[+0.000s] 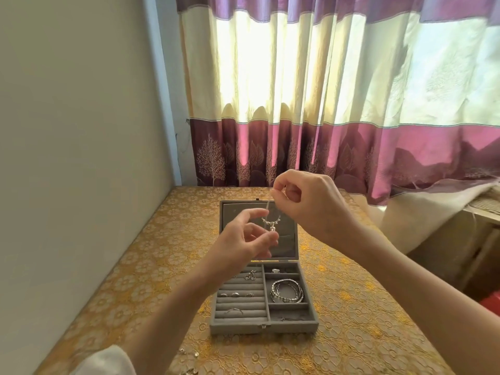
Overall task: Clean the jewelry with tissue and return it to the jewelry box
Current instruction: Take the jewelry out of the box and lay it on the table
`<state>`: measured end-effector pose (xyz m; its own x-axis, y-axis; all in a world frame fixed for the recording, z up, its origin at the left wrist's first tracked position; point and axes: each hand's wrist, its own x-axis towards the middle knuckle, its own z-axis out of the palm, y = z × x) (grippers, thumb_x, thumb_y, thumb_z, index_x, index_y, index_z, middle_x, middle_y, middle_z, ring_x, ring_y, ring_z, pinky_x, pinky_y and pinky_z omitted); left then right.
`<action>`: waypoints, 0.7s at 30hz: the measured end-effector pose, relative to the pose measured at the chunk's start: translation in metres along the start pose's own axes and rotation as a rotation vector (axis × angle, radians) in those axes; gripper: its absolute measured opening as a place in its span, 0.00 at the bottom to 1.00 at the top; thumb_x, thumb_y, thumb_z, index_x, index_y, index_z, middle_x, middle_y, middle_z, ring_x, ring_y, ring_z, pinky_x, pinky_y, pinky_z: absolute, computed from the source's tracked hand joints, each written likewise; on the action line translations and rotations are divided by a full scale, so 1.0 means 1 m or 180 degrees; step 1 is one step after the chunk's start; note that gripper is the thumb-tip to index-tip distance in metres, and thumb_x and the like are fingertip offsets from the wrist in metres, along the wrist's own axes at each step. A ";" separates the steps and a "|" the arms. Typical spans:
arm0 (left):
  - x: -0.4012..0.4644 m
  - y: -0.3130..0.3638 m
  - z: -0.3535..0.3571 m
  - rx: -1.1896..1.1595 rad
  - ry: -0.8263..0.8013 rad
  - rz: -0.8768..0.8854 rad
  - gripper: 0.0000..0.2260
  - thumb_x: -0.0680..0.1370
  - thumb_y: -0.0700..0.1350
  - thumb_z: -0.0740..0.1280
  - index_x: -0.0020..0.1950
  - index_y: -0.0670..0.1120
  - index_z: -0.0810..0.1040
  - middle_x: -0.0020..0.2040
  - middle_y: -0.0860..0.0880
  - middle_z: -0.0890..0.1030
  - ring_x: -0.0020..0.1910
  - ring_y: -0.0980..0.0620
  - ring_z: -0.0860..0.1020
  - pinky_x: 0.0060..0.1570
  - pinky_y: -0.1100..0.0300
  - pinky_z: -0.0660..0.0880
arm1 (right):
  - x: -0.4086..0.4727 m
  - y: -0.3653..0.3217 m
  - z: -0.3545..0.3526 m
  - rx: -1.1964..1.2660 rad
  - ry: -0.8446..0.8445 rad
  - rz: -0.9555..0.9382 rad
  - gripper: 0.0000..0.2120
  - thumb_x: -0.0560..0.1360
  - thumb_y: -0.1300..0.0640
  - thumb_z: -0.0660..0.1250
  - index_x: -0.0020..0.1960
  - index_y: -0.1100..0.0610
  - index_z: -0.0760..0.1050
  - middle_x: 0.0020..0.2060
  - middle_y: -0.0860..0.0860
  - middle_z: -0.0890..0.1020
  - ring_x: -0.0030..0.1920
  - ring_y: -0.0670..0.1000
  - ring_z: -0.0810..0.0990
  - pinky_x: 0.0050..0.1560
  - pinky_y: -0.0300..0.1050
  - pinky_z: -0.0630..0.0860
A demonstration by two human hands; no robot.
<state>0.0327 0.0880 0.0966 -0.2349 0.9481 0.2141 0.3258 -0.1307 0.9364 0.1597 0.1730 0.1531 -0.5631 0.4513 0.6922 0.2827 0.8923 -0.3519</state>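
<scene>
From the head camera, the right hand (305,205) pinches the top of a thin silver necklace (269,221) between thumb and forefinger, holding it up above the open lid of a grey jewelry box (263,327). The left hand (243,239), fingers loosely curled, pinches the chain's lower end by its pendant. The box sits mid-bench on a gold floral cloth (365,320), holding rings (235,295) in its left slots and bracelets (286,292) in a right compartment. A purple-and-cream curtain (324,104) hangs beyond the bench's far edge.
</scene>
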 end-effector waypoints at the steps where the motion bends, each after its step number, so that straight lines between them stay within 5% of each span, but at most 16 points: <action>1: -0.004 0.001 -0.001 -0.0010 -0.0035 0.0000 0.19 0.74 0.43 0.68 0.63 0.49 0.68 0.42 0.47 0.83 0.39 0.52 0.81 0.47 0.55 0.80 | -0.002 -0.002 -0.001 0.0014 0.0014 -0.0014 0.07 0.73 0.57 0.67 0.38 0.49 0.71 0.23 0.42 0.65 0.25 0.43 0.65 0.33 0.38 0.67; 6: -0.021 0.007 -0.012 0.0221 0.0267 0.0127 0.12 0.75 0.42 0.67 0.58 0.46 0.74 0.33 0.50 0.78 0.31 0.56 0.77 0.39 0.62 0.78 | -0.011 -0.004 -0.003 0.0055 -0.0029 0.0064 0.07 0.73 0.57 0.67 0.38 0.50 0.72 0.24 0.42 0.67 0.26 0.41 0.66 0.34 0.38 0.69; 12: -0.037 0.013 -0.027 0.0928 0.0254 0.0322 0.03 0.76 0.43 0.66 0.42 0.49 0.78 0.34 0.49 0.78 0.29 0.62 0.73 0.33 0.70 0.73 | -0.029 -0.004 0.006 0.0646 -0.0467 0.0355 0.09 0.73 0.61 0.67 0.36 0.51 0.73 0.30 0.43 0.73 0.31 0.41 0.69 0.37 0.33 0.69; 15: -0.044 0.015 -0.033 0.1104 0.0173 0.0316 0.04 0.75 0.43 0.66 0.41 0.50 0.77 0.35 0.51 0.78 0.30 0.62 0.74 0.34 0.68 0.74 | -0.041 -0.002 0.015 0.1296 -0.0773 0.0828 0.05 0.73 0.61 0.67 0.40 0.53 0.76 0.36 0.47 0.79 0.37 0.43 0.77 0.40 0.33 0.73; 18: -0.048 0.015 -0.040 0.1005 0.0209 0.0214 0.03 0.75 0.44 0.66 0.42 0.50 0.78 0.35 0.49 0.78 0.31 0.60 0.74 0.36 0.65 0.75 | -0.056 -0.004 0.023 0.2408 -0.1106 0.1599 0.05 0.77 0.61 0.62 0.43 0.59 0.73 0.44 0.55 0.84 0.47 0.51 0.83 0.52 0.46 0.78; 21: -0.053 0.014 -0.043 0.0858 0.0200 0.0119 0.03 0.75 0.44 0.66 0.42 0.48 0.79 0.34 0.50 0.77 0.30 0.61 0.73 0.34 0.67 0.74 | -0.070 -0.008 0.032 0.3142 -0.1475 0.1948 0.07 0.79 0.63 0.56 0.43 0.61 0.69 0.43 0.59 0.84 0.47 0.55 0.83 0.53 0.49 0.78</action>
<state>0.0102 0.0231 0.1101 -0.2718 0.9232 0.2718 0.5652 -0.0754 0.8215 0.1719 0.1339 0.0868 -0.8217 0.5690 0.0322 0.0046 0.0632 -0.9980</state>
